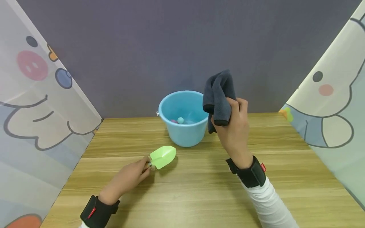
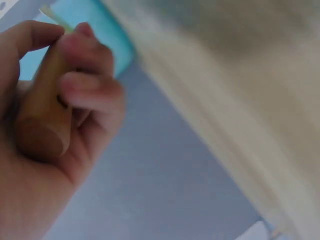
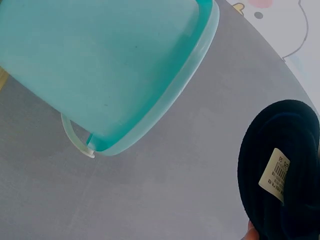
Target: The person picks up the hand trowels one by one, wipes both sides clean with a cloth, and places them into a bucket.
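My left hand (image 1: 129, 177) grips a small trowel by its wooden handle (image 2: 47, 100), fingers wrapped round it. The trowel's light green blade (image 1: 163, 157) points right, low over the table in front of the bucket. In my right hand (image 1: 236, 133) a folded dark grey cloth (image 1: 219, 95) is held up beside the bucket's right rim, overlapping it in the head view. A white printed label (image 3: 275, 175) shows on the cloth in the right wrist view. The light blue bucket (image 1: 186, 136) stands upright at the table's back, with a pale blue ball (image 1: 180, 120) and something pink inside.
The wood-grain table (image 1: 185, 196) ends at a dark grey panel (image 1: 142, 57) behind the bucket. Panels with cartoon figures rise at the left (image 1: 34, 95) and right (image 1: 330, 104). A white handle (image 3: 75, 137) hangs at the bucket's side.
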The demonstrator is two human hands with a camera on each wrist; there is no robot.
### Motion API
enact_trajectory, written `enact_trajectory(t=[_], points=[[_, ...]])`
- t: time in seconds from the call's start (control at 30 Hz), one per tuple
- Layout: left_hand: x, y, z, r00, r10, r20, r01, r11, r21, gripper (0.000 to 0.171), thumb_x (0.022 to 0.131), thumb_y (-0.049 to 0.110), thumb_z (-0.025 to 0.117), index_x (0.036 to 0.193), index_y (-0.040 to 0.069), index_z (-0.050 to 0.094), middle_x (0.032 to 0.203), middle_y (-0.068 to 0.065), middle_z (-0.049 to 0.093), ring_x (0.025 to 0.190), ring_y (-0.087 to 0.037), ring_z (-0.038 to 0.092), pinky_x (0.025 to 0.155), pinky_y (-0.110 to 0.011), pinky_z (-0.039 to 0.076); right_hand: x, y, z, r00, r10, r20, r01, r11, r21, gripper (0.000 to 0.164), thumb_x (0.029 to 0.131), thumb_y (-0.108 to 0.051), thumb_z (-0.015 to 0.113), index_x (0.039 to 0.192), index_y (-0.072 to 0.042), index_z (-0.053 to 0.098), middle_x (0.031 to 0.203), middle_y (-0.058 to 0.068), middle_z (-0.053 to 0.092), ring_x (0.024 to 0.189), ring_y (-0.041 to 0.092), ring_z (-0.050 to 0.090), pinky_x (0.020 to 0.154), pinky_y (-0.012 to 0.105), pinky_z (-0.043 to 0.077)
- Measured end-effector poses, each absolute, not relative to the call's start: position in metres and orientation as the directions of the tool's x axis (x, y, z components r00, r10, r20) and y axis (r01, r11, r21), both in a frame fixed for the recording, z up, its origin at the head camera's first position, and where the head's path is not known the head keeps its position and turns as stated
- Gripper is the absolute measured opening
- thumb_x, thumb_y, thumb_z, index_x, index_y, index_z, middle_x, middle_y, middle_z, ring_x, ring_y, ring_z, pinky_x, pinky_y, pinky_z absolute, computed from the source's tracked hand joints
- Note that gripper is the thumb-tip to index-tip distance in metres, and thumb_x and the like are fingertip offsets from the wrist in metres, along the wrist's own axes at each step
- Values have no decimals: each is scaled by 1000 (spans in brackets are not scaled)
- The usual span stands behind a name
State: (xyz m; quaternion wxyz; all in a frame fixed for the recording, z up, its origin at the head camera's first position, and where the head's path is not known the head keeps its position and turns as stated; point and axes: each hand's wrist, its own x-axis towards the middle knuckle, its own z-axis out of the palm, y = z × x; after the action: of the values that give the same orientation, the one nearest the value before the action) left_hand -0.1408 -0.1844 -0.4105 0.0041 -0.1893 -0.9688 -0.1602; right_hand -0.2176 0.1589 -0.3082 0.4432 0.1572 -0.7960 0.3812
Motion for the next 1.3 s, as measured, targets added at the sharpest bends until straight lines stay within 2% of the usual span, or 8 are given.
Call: enact_trajectory(t=[0.13, 0.33, 0.47, 0.67, 0.87, 1.07, 1.17, 1.3], points=[[-139, -167, -387, -918, 364, 155, 395, 861, 319, 13, 101, 19, 61, 109, 11, 56, 71, 11, 36, 58, 2, 32, 52, -18, 30, -216, 159, -305, -548, 109, 830, -595, 647, -478, 48, 86, -9, 76, 128, -3, 55, 121, 29, 49, 102, 44, 58, 87, 59, 52], [-139, -143, -348, -891, 355, 283, 422, 877, 229, 21, 102, 26, 63, 113, 8, 60, 73, 9, 52, 57, -1, 41, 49, -20, 36, -208, 155, -300, -547, 104, 830, -617, 620, -484, 48, 86, -8, 76, 129, -3, 55, 121, 29, 48, 101, 43, 56, 85, 57, 52], [-146, -131, -328, -842, 393, 371, 462, 879, 119, 22, 100, 29, 65, 108, 8, 63, 75, 6, 55, 55, -3, 42, 47, -21, 35, -200, 152, -297, -531, 106, 841, -640, 601, -479, 51, 83, -4, 76, 130, -4, 55, 120, 30, 47, 99, 43, 56, 84, 57, 50], [-163, -114, -306, -795, 430, 428, 499, 864, 60, 22, 103, 32, 61, 97, 11, 57, 70, 6, 44, 52, -6, 36, 46, -22, 28, -190, 147, -294, -509, 80, 857, -673, 584, -454, 56, 80, -3, 78, 130, -5, 55, 119, 30, 48, 97, 43, 57, 82, 55, 51], [-176, -90, -292, -701, 463, 543, 548, 837, -6, 21, 101, 30, 64, 105, 9, 62, 80, 2, 59, 51, -7, 43, 44, -24, 30, -182, 142, -297, -510, 38, 859, -693, 574, -437, 56, 79, -7, 80, 130, -6, 55, 120, 30, 49, 97, 42, 60, 80, 54, 53], [-177, -69, -283, -677, 470, 566, 563, 826, -14, 15, 103, 23, 61, 100, 9, 62, 79, 1, 55, 47, -7, 38, 43, -24, 26, -175, 134, -301, -493, -34, 869, -730, 559, -393, 55, 82, -20, 81, 129, -6, 56, 122, 30, 50, 102, 42, 60, 82, 53, 55], [-175, -63, -279, -687, 464, 559, 567, 824, 12, 9, 103, 18, 59, 99, 10, 57, 76, 1, 49, 47, -9, 31, 45, -25, 25, -173, 131, -303, -493, -60, 868, -734, 564, -379, 53, 85, -21, 79, 130, -7, 56, 123, 29, 50, 99, 40, 60, 81, 51, 54], [-171, -59, -275, -685, 462, 564, 572, 820, 24, 11, 99, 15, 64, 98, 10, 54, 76, 1, 46, 48, -10, 29, 45, -25, 26, -172, 129, -305, -492, -81, 867, -731, 580, -360, 49, 90, -22, 75, 132, -7, 55, 124, 29, 49, 96, 38, 59, 80, 50, 52]])
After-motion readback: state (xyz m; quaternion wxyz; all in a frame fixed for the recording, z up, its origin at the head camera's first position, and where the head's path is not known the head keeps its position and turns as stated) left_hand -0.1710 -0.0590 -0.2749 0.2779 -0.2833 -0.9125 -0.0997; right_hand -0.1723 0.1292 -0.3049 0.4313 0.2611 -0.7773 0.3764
